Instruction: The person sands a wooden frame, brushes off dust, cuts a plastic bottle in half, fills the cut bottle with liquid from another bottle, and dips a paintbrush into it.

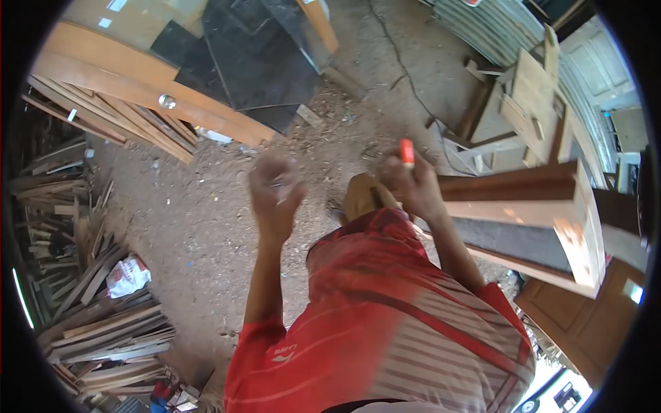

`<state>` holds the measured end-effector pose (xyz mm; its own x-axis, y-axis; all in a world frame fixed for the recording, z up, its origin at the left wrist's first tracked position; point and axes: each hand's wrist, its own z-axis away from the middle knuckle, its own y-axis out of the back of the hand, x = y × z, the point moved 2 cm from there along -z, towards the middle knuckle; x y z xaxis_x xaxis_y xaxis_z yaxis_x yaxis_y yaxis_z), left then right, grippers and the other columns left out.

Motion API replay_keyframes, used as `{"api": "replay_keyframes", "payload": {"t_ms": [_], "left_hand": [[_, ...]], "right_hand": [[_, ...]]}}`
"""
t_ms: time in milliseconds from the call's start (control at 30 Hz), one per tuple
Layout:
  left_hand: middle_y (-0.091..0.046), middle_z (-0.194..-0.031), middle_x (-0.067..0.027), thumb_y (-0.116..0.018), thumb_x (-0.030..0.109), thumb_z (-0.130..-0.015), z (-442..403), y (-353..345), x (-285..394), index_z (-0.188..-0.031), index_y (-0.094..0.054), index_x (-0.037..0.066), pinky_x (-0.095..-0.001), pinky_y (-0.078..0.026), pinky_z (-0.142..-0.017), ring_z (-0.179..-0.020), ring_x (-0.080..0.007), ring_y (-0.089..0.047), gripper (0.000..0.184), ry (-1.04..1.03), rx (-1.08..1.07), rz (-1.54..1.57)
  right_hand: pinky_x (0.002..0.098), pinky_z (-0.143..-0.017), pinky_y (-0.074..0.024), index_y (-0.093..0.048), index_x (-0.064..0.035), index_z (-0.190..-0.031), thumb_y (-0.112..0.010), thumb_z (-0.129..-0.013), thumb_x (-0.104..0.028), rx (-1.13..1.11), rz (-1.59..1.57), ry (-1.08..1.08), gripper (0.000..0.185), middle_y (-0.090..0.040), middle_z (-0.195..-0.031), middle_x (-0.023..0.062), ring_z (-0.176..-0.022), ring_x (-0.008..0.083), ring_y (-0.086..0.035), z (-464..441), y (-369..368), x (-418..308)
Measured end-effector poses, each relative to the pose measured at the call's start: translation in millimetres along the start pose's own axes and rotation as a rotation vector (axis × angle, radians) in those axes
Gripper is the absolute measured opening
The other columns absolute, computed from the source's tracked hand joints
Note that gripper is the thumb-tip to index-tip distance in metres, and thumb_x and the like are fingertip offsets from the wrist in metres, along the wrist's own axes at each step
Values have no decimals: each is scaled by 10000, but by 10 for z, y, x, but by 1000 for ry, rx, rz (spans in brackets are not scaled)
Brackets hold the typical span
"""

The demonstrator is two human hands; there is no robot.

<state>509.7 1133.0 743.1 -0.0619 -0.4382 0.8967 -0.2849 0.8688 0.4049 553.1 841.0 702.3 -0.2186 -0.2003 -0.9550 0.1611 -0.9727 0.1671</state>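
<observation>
My right hand [418,186] is closed around a small object with a red-orange end [407,151] and a paler part below it; its exact kind does not show. This hand is just left of a long wooden frame [513,210]. My left hand [274,189] is held out over the dirt floor, apart from the right one. Motion smears its fingers, and a thin shiny trace shows near them, so whether it holds anything is unclear.
Scrap wood [117,337] is piled at the left, with a white bag [128,277] on it. A wooden door with a round knob [167,102] and dark sheets [255,58] lie ahead. A cable [399,62] crosses the dirt floor [186,227]. Corrugated metal [492,27] leans at the upper right.
</observation>
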Motion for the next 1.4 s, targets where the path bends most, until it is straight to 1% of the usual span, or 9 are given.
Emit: {"api": "replay_keyframes", "payload": {"t_ms": [67, 400, 533, 633, 733, 900, 1067, 1167, 1400], "left_hand": [[-583, -1366, -133, -857, -21, -793, -529, -357, -3, -1420, -481, -4, -353, -535, -1014, -1192, -205, -613, 731, -66, -85, 188], [-609, -1325, -156, -921, 121, -825, -2816, -2032, -729, -1368, -518, -33, -397, -512, -1050, -1199, -246, -625, 693, -185, -264, 140], [-620, -1277, -141, -879, 155, -878, -3594, -2681, -1055, -1357, -540, -52, -389, -515, -1026, -1135, -235, -635, 622, -91, -396, 33], [-674, -1176, -82, -825, 220, -937, -3954, -3107, -782, -1285, -602, -30, -356, -516, -964, -1076, -173, -630, 482, -10, -544, -23], [-671, -1178, -83, -819, 214, -939, -4374, -3690, -653, -1319, -585, -35, -353, -516, -971, -1088, -172, -627, 512, 24, -601, 157], [-623, -1274, -103, -792, 139, -952, -5313, -4631, -675, -1444, -491, -25, -351, -509, -1017, -1151, -178, -615, 599, -63, -694, 170], [-579, -1370, -167, -764, 53, -950, -6623, -5765, -854, -1516, -388, -23, -370, -535, -1021, -1198, -239, -616, 684, -169, -804, 292], [-557, -1400, -165, -779, 101, -958, -7478, -6588, -530, -1536, -368, -16, -385, -517, -1055, -1246, -239, -588, 718, -182, -873, 283], [-584, -1407, -151, -809, 197, -951, -8760, -7898, 286, -1530, -424, 3, -381, -483, -1088, -1251, -233, -597, 722, -195, -1007, 217]], "right_hand": [[354, -724, -531, -655, 5, -1194, -619, -1075, -419, 73, 43, 12, 442, -664, -835, 101, -774, 156, -623, -212, 110, 56], [267, -676, -465, -626, -4, -1322, -626, -1068, -344, 499, -58, -182, 424, -603, -841, -3, -735, 85, -529, -1515, 872, 616], [262, -624, -432, -637, 32, -1291, -598, -1077, -381, 710, -444, -261, 467, -579, -875, 1, -728, 80, -512, -1876, 1421, 863], [251, -642, -460, -652, 19, -1250, -570, -1081, -336, 1092, -853, -14, 401, -601, -900, 22, -733, 93, -546, -2253, 1777, 511], [251, -658, -484, -655, 29, -1218, -553, -1077, -283, 1107, -1010, 68, 358, -630, -947, 47, -735, 97, -569, -2649, 2181, 189], [222, -596, -443, -610, 48, -1318, -565, -1094, -194, 1170, -681, 20, 333, -650, -910, 39, -678, 62, -554, -3628, 2896, 333], [227, -596, -399, -640, 10, -1317, -584, -1102, -334, 1233, -504, -80, 409, -641, -915, 18, -673, 37, -474, -4927, 3584, 528], [267, -658, -457, -631, -13, -1350, -515, -1108, -479, 1260, -451, -156, 538, -647, -931, 31, -722, 84, -510, -5476, 4126, 434], [235, -558, -346, -673, -29, -1200, -560, -1101, -473, 1453, -147, -214, 468, -606, -845, -22, -627, 32, -435, -6167, 5667, -275]]}}
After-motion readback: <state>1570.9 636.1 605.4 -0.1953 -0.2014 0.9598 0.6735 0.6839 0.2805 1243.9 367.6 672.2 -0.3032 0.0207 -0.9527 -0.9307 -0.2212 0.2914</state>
